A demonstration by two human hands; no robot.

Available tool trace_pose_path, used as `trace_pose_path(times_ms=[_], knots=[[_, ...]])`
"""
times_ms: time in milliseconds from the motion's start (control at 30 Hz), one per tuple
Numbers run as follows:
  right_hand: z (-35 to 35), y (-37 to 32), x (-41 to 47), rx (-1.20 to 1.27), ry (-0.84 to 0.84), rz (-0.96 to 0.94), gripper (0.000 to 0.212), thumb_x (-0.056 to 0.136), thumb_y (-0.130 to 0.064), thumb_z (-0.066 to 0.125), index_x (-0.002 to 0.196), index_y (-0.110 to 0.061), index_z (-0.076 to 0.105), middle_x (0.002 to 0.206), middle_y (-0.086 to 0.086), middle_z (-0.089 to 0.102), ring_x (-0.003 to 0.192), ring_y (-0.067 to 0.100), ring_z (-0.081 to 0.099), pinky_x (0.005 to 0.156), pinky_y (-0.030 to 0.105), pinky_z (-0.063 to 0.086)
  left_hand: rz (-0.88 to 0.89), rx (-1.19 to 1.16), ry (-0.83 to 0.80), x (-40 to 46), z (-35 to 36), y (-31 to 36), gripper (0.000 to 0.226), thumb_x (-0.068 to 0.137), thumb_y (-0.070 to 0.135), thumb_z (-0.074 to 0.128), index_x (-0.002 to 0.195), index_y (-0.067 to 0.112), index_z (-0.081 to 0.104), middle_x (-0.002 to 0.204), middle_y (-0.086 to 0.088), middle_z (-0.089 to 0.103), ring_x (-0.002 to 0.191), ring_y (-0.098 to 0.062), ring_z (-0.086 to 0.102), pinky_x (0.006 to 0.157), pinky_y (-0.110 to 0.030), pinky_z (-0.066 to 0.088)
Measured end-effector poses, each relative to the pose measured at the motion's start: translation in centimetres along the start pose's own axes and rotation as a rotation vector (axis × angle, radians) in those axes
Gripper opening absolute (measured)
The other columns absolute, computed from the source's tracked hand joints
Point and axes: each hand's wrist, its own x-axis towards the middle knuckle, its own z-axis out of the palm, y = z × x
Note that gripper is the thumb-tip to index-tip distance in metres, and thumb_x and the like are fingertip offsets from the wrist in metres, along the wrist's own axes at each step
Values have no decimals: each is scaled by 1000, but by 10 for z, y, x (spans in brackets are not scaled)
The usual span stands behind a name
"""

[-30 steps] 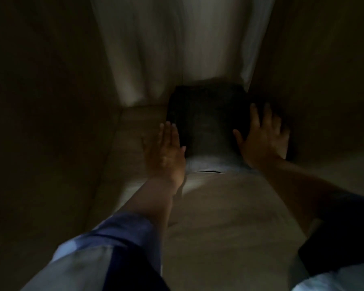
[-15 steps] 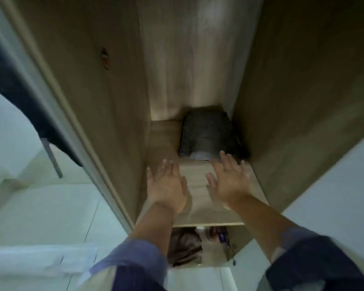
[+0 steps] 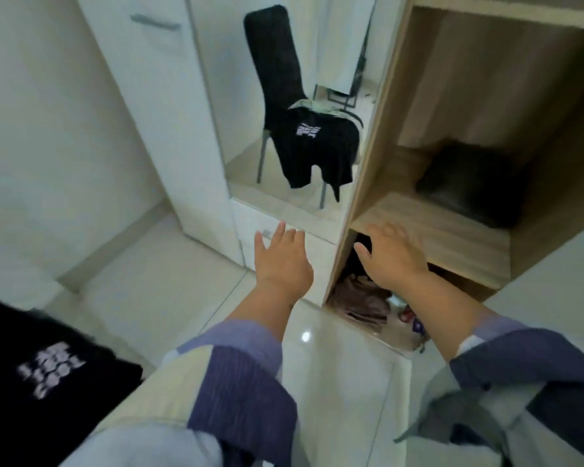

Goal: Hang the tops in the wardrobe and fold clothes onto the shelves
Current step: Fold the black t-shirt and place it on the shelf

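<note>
Bare shelf (image 3: 429, 230) front, folded dark garment (image 3: 469, 183) at back.

**Folded garment at back of wardrobe shelf, hands outside**

A folded garment (image 3: 469, 183) lies at the rear of a shelf (image 3: 452, 237) inside the wardrobe (image 3: 378, 129), which stands on the right. The right hand (image 3: 393, 256) hovers at the shelf's front edge; the left hand (image 3: 282, 261) is left of the wardrobe's side panel, above the floor (image 3: 155, 291). Below the shelf, a heap of clothes (image 3: 358, 298) sits in the lower compartment. Left of the wardrobe, a mirror (image 3: 284, 96) shows a chair (image 3: 277, 72) with a top draped on its seat. Another top (image 3: 41, 375) lies at lower left.
</note>
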Motion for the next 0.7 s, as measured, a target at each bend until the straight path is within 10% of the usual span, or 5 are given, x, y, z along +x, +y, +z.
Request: trace_pose_path(times_ms=[700], knots=[[93,-476,-101,-138,-134,-860,46,99,-40,32,143,-27,33,149,-1,38,137,25,32,113,49,21,-855,2,6,-283,-25,-418,58,94,27,41,148,17,22,155,1,25,148,-17,3,118,-50,4]])
